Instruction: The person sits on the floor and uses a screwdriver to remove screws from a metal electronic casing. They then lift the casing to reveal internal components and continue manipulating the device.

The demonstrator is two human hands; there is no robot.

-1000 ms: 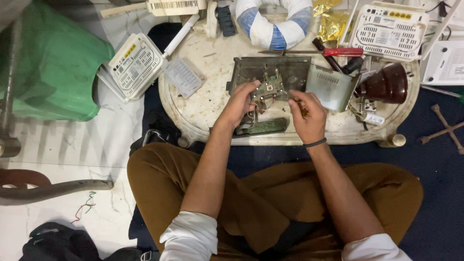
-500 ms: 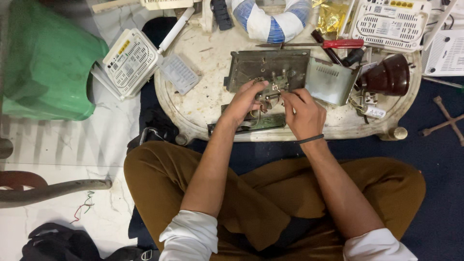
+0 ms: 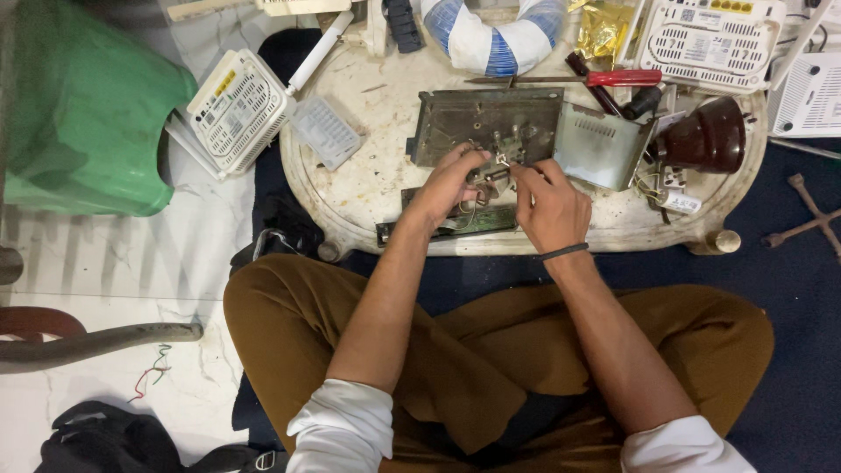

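Two bare hands meet over a small metal part (image 3: 492,168) at the near edge of a grey metal plate (image 3: 477,123) on the white table (image 3: 368,188). The left hand (image 3: 451,186) comes in from the lower left, wrist bent, fingers curled and pinching the part from its left side. The right hand (image 3: 550,206), a dark band on its wrist, reaches from the lower right, its thumb and forefinger closed narrowly on the same part; how firmly it grips cannot be told. Just nearer than the plate, under the left hand, lies a green circuit board (image 3: 455,223). Right of the plate stands a bent metal cover (image 3: 600,144), and beyond that a brown dome (image 3: 708,138). Behind the plate lies a red-handled screwdriver (image 3: 613,78). Left of the plate sits a clear plastic box (image 3: 326,131); its contents cannot be made out.
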